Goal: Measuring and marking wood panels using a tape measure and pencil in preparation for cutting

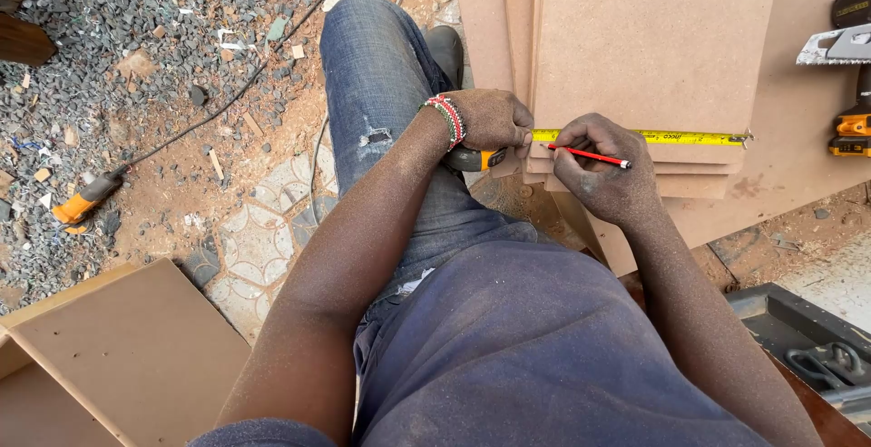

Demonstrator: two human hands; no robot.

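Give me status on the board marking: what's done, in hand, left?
Done: tape measure lies stretched across the top board. In hand: left hand pins the tape's case end; right hand holds a red pencil beside the tape. Left: no pencil mark visible yet.

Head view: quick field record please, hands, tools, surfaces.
left hand: presses the tape measure case down at the board edge
right hand: holds a red pencil, tip at the tape
tape measure blade: yellow, stretched across the top board to its right edge
boards: brown sheets, stacked, on a larger sheet
wrist: beaded bracelet on the left
far right: cordless drill, hand saw
ground: gravel, cable, orange power tool at left
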